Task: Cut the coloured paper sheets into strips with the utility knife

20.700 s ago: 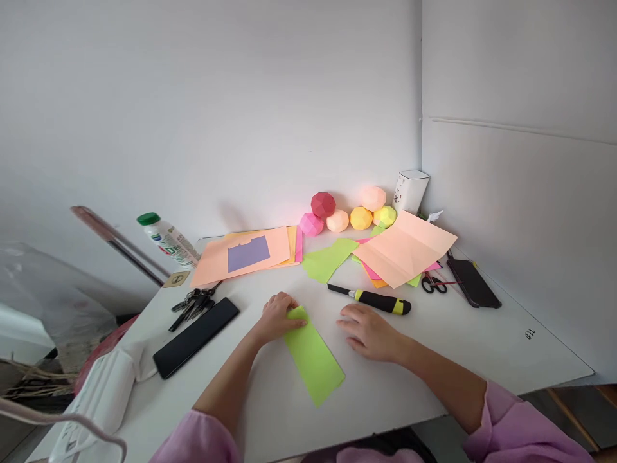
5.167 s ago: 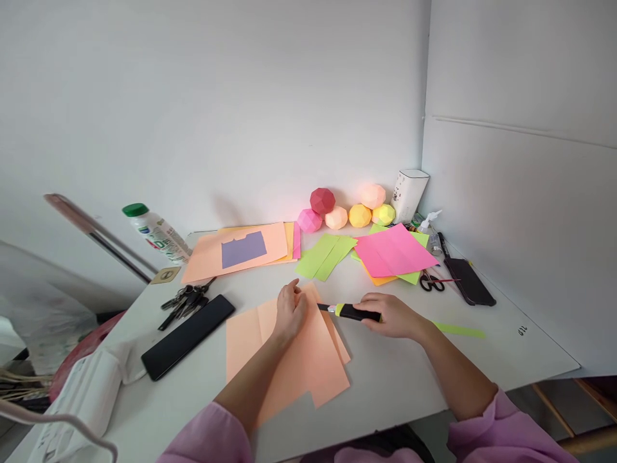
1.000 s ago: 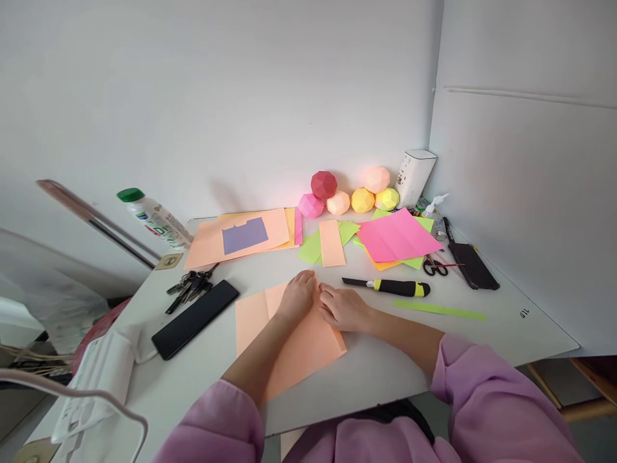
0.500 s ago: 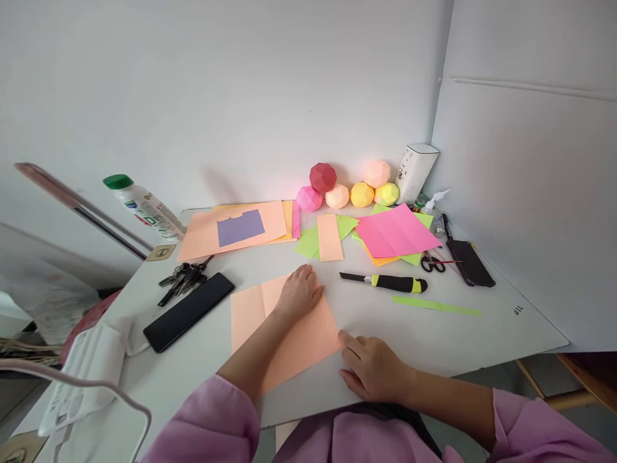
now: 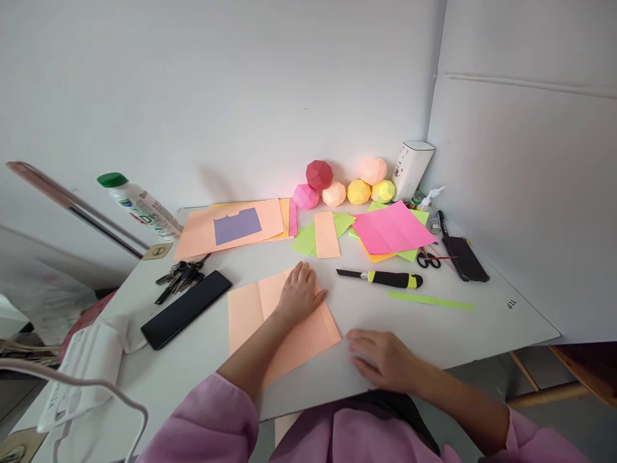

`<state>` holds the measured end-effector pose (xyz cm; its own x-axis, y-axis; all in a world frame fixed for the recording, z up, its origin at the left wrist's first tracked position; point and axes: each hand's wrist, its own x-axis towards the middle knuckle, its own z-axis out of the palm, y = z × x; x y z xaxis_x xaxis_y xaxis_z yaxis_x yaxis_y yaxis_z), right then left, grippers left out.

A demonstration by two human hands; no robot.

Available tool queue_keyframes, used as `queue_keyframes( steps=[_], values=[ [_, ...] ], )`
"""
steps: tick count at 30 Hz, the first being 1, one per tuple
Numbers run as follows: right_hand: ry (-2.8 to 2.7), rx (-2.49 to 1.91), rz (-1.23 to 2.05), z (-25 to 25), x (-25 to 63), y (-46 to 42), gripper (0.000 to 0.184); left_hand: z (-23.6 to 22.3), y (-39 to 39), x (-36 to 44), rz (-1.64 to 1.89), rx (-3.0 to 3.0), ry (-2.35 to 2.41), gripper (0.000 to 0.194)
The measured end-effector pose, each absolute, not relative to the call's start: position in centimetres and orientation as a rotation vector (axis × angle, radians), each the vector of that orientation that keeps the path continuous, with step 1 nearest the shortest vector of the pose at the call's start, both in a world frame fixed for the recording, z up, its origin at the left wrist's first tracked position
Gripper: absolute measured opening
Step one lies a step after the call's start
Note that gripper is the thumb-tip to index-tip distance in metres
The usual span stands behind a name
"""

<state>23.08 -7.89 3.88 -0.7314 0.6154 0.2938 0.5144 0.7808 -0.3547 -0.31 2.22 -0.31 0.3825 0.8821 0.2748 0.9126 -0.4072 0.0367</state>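
My left hand lies flat on a peach sheet of paper, fingers stretched toward its far edge. The sheet has a crease on its left part and a narrow folded strip along its right edge. Just off the sheet's right corner, my right hand rests over the table with fingers apart, holding nothing. Beyond it lies a utility knife, black and yellow-green, its blade out to the left. A thin green paper strip is below the knife. A small peach rectangle sits on green paper pieces.
Faceted paper balls stand by the wall. Stacked coloured sheets lie back left, a pink sheet back right. Scissors and a phone are right; keys, a black phone-like slab and a bottle left.
The peach sheet has replaced the earlier green rectangle; the knife was put down and a small peach piece laid on the green paper. My right hand slid down the sheet's edge and off its corner.
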Motion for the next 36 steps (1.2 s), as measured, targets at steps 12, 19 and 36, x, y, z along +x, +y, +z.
queue_keyframes(
  steps=[12,19,36],
  values=[
    [-2.469,-1.572,-0.367,2.2,30.7,1.2,0.036,-1.0,0.2,0.6,-0.233,-2.595,-1.671,0.077],
    [-2.412,-1.239,-0.267,5.1,31.2,-1.1,0.035,-1.2,0.3,0.7,-0.197,-2.617,-1.661,0.079],
    [-2.530,-1.220,0.101,5.6,29.3,-11.9,0.033,-0.9,1.0,0.0,-0.227,-2.540,-1.762,0.072]
  ],
)
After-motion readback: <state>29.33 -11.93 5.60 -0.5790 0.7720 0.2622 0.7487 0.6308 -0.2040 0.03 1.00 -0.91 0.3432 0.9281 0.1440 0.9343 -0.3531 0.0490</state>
